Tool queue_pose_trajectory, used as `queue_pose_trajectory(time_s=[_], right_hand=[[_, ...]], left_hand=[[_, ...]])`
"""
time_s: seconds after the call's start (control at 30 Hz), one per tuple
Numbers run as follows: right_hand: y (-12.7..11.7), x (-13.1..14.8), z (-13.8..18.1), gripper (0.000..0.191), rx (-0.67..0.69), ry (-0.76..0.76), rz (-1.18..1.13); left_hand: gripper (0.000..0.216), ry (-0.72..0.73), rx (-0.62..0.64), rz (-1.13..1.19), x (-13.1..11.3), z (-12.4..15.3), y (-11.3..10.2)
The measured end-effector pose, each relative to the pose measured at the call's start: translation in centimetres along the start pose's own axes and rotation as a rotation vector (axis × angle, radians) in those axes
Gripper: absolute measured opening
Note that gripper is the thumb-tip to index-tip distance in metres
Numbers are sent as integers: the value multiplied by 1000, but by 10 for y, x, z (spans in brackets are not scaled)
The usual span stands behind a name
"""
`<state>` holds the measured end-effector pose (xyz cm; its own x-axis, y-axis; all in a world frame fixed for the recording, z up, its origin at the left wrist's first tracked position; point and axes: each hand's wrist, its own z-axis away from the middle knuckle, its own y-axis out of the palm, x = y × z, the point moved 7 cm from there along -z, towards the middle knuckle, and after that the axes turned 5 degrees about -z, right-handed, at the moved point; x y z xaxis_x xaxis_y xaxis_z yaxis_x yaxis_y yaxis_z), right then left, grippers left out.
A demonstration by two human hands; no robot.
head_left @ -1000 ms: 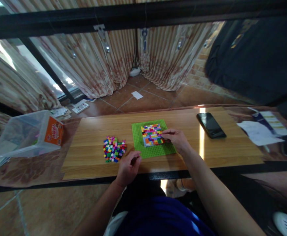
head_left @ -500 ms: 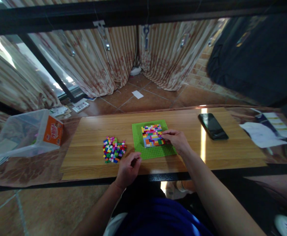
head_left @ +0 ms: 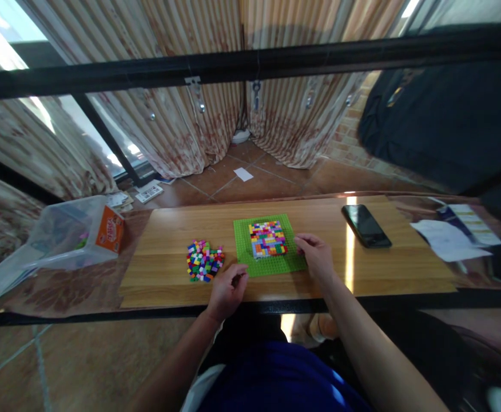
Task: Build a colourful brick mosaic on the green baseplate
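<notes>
A green studded baseplate (head_left: 270, 266) lies on the wooden board, carrying a squarish build of multicoloured toy bricks (head_left: 267, 239). My right hand (head_left: 317, 256) is at the baseplate's right side, apart from the build, with thumb and fingers drawn together. Whether anything small is between them cannot be made out. By the lower left corner of the baseplate rests my left hand (head_left: 229, 288), its fingers curled toward the thumb; what they hold, if anything, is hidden. Just left of that hand lies a pile of loose small bricks (head_left: 204, 261) in many colours.
A black phone (head_left: 366, 226) lies on the right of the wooden board (head_left: 164, 234). Left of the board stands a clear plastic bin (head_left: 70, 234) with an orange label. Papers (head_left: 448, 239) lie at the far right. A dark bar (head_left: 147, 74) crosses beyond the table.
My right hand has drawn back rightward from the brick build's right edge. My left hand has stayed by the baseplate corner. The head view has tilted and shifted slightly.
</notes>
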<state>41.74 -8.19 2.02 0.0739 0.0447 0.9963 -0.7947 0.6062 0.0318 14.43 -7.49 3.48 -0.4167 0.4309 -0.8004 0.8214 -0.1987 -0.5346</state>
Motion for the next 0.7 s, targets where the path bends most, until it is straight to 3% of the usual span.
queue_pose_trajectory(time_s=[0.23, 0.4, 0.53, 0.6, 0.7], right_hand=[[-41, 0, 16, 30, -62, -206, 439], [-47, 1, 20, 27, -13, -384, 608], [-46, 0, 21, 26, -8, -414, 646], [-48, -1, 20, 26, -21, -394, 647], [-50, -5, 19, 26, -24, -374, 637]], left_hand=[[15, -89, -42, 84, 4, 4, -5], [16, -75, -183, -76, 6, 0, -49], [17, -91, -248, -313, 19, -9, -81], [18, -81, -207, -408, 22, -17, -83], [22, -53, -59, -552, 22, -31, -69]])
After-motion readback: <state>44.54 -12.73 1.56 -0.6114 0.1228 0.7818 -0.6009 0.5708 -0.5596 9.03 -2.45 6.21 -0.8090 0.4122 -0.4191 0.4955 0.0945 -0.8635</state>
